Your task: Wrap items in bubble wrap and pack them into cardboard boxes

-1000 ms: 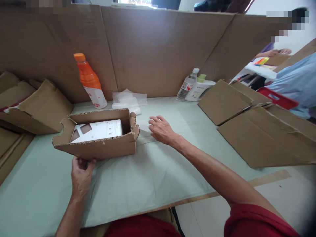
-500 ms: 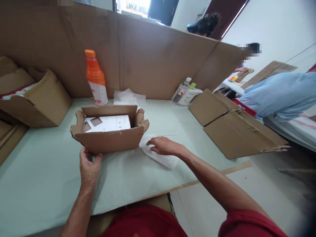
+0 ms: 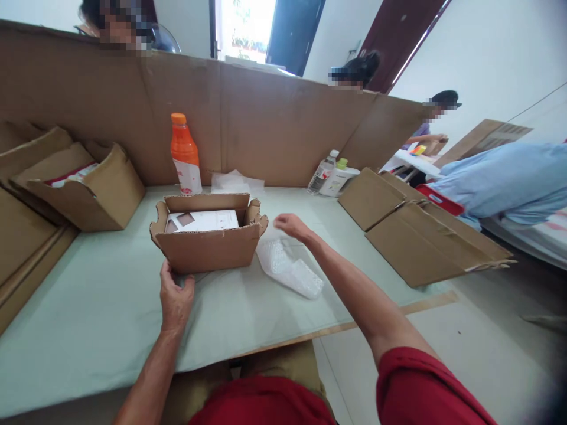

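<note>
An open brown cardboard box (image 3: 210,252) stands on the green-covered table, with a white printed box (image 3: 217,219) inside it. My left hand (image 3: 176,298) grips the cardboard box at its lower left corner, fingers along the side and thumb at the bottom front. To the right of the box lies a crumpled piece of bubble wrap (image 3: 295,274). My right hand (image 3: 292,227) is raised over the wrap's far end, fingers closed in a pinch. It seems to hold the wrap's upper edge, though the part at the fingertips is blurred.
An orange-capped bottle (image 3: 186,156) and clear plastic sheets (image 3: 239,182) are by the cardboard partition (image 3: 266,118). A water bottle (image 3: 322,172) and white bottle (image 3: 339,178) stand farther right. Cardboard boxes (image 3: 416,236) lie right; more boxes (image 3: 106,198) sit left. Other people are beyond the partition.
My right hand has moved up and away from me, and the bubble wrap's far end has been lifted. My left hand stays at the box corner. The view has tilted up slightly.
</note>
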`<state>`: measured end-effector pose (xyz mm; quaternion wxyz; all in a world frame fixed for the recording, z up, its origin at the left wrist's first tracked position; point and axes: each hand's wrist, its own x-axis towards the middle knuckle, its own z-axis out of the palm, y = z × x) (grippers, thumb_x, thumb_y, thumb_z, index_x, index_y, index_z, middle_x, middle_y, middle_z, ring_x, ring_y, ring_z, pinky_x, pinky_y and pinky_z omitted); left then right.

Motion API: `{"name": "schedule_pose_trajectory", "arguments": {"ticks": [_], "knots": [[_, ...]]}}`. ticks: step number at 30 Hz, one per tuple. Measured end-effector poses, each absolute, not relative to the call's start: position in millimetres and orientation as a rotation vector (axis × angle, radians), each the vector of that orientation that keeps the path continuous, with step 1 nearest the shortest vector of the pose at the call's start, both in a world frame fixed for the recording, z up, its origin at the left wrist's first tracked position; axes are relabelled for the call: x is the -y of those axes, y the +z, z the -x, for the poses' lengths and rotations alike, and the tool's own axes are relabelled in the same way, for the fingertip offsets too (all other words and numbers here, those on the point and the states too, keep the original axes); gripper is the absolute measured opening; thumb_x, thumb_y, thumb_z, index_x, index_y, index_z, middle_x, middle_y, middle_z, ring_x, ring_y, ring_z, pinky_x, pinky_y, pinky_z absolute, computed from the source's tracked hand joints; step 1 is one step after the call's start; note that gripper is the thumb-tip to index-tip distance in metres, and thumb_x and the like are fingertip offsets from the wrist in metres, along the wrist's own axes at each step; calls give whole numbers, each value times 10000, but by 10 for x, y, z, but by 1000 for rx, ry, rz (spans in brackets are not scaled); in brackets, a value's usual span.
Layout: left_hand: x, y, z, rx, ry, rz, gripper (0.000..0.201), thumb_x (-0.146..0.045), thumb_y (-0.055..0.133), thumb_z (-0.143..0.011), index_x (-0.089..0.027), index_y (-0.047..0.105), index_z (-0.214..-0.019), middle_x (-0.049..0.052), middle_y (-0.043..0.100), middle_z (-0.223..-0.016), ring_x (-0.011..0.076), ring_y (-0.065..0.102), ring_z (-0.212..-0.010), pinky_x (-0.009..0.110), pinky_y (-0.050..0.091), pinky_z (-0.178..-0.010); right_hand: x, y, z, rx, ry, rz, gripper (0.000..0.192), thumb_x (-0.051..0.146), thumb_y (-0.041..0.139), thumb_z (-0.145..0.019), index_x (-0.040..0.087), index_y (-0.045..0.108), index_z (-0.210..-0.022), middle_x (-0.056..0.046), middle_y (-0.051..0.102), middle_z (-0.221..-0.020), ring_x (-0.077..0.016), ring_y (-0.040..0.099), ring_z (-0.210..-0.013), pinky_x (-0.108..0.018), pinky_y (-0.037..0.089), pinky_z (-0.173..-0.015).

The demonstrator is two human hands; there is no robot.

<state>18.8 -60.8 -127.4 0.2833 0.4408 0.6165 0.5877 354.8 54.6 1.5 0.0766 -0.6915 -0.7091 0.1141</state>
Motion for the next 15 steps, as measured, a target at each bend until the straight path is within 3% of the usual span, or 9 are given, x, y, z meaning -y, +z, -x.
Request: {"name": "schedule_pose_trajectory", "arguments": {"ticks": [4, 6, 10, 12, 15], "knots": [[625, -1277, -198, -1646, 1619, -1196, 807, -264, 729, -711, -195, 442, -1462, 159, 563, -1400, 284, 564, -1282, 455, 407, -1136, -713, 247, -3684, 1813, 262, 2019, 483, 283, 319, -1004, 82, 588, -1350, -191, 661, -1300, -254, 609, -1150, -366, 474, -960], [641, -1264, -201, -1644, 1634, -1193, 815, -274, 734, -707, -180, 438, -1461, 173, 554, -1406, 296, 555, -1298, 464, 400, -1144, -513, 250, -3768, 1794, 340, 1946, 467, 312, 368, -993, 84, 610, -1321, -179, 689, -1255, -244, 635, -1118, -355, 492, -952], [660, -1236, -209, -1673, 1641, -1158, 864, -295, 791, -653, -179, 452, -1439, 175, 544, -1391, 306, 552, -1293, 484, 387, -1154, 291, 29, -3843, 1896, 554, 1783, 299, 337, 595, -891, 145, 727, -1079, -111, 759, -1122, -227, 685, -1045, -329, 520, -921], [651, -1222, -214, -1676, 1640, -1136, 895, -309, 823, -620, -182, 455, -1427, 171, 550, -1372, 306, 558, -1278, 496, 387, -1153, 663, -136, -3782, 1919, 623, 1678, 324, 345, 634, -859, 163, 712, -1116, -117, 741, -1187, -244, 673, -1096, -361, 528, -915], [621, -1182, -219, -1664, 1636, -1112, 874, -349, 827, -623, -187, 458, -1399, 149, 582, -1306, 286, 587, -1226, 508, 406, -1133, 907, -351, -3536, 1885, 745, 1490, 508, 346, 645, -841, 179, 607, -1319, -149, 654, -1357, -256, 648, -1159, -384, 547, -871]]}}
